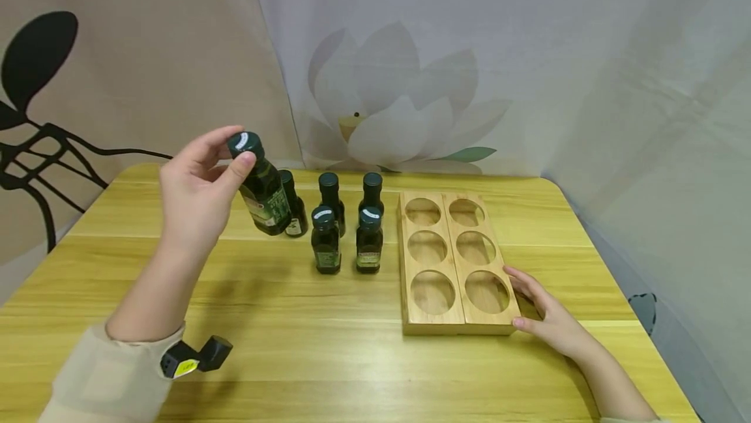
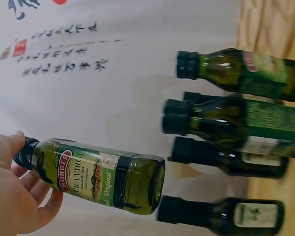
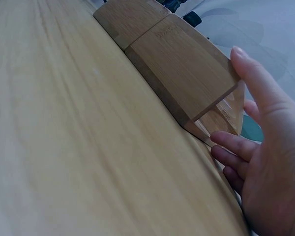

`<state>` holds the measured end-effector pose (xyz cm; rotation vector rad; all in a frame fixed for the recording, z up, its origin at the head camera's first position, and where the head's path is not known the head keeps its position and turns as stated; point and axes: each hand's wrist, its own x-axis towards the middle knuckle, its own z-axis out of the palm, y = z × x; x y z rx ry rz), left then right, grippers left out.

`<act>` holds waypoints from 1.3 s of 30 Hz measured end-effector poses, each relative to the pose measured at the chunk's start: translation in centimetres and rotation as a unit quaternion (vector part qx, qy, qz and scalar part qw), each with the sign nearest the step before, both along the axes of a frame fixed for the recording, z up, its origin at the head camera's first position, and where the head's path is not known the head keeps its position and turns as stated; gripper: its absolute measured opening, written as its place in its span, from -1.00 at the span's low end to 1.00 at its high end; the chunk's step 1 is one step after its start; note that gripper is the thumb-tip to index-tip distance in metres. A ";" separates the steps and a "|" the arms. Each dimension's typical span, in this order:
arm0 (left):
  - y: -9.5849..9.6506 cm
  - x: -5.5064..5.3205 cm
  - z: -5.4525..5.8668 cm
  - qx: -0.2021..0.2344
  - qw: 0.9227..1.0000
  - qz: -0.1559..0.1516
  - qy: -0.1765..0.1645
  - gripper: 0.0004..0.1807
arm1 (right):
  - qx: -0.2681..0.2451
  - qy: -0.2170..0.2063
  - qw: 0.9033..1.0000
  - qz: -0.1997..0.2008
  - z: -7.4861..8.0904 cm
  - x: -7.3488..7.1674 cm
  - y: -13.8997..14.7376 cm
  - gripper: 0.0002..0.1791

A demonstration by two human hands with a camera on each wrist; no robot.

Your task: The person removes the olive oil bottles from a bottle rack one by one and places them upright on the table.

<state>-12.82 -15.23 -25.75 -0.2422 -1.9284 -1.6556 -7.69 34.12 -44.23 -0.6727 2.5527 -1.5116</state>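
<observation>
My left hand (image 1: 196, 185) holds an olive oil bottle (image 1: 266, 198) by its dark cap and neck, thumb on one side and fingers on the other. In the head view the bottle is tilted and appears above the table. Its green Borges label faces the left wrist view, where the bottle (image 2: 101, 174) lies sideways across the picture. My right hand (image 1: 551, 322) rests against the right side of a wooden rack (image 1: 452, 260), thumb near the front corner and fingers farther back along the side, not wrapped round it. Two columns of round holes mark the rack's top.
Several similar dark bottles stand upright left of the rack, among them a front one (image 1: 369, 247), another front one (image 1: 326, 247) and a rear one (image 1: 296, 214) partly behind the held bottle. The wooden table (image 1: 328, 351) meets a printed cloth backdrop (image 1: 411, 84).
</observation>
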 end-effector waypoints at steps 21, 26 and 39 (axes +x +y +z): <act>-1.5 0.1 -8.7 -0.095 0.992 -0.002 -0.078 -0.61 | -0.006 -0.002 1.000 0.000 -0.2 0.1 -0.1 -0.08; -1.7 0.1 -9.8 -0.105 0.991 -0.003 -0.083 -0.60 | -0.016 0.002 1.000 0.007 -0.3 0.0 0.0 -0.09; -1.7 -0.4 -11.9 -0.109 0.991 -0.009 -0.071 -0.62 | -0.009 0.001 1.000 0.006 -0.4 -0.2 0.2 -0.09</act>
